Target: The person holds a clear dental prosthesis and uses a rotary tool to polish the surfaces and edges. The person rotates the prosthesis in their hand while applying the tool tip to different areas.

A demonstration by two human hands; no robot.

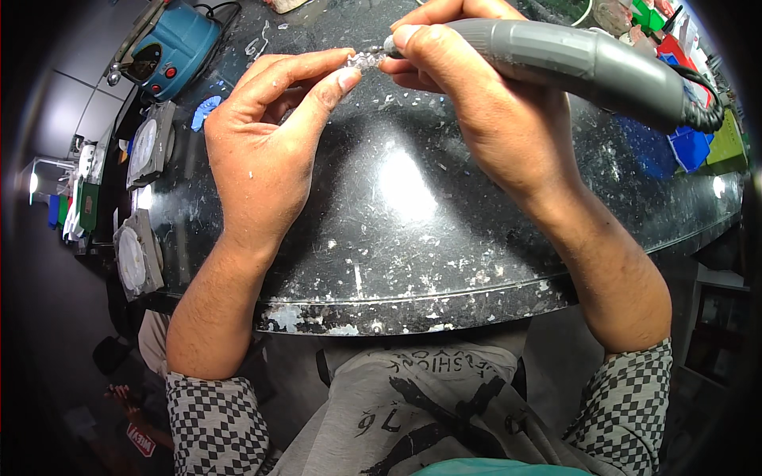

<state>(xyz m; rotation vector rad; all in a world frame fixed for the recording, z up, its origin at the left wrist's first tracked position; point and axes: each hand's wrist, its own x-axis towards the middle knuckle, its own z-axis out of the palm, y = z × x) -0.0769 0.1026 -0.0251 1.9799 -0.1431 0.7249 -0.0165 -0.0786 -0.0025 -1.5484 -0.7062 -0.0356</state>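
My left hand (262,155) is closed in a pinch on a small clear, bumpy plastic piece (367,59), held between thumb and forefinger above the far part of the dark bench. In my right hand (508,119) is a thick grey rotary handpiece (563,62), gripped like a pen with its body lying over the hand. Its metal tip meets the clear piece or lies right beside it; the exact contact is too small to tell. A coiled dark cord (705,115) leaves the handpiece's rear end at the right.
A blue machine with red buttons (173,59) stands at the far left, near a crumpled blue scrap (206,113). Two pale plates (147,147) line the left edge. Blue (689,148) and green bins (726,147) sit at the right. Another person's hand (123,394) shows lower left.
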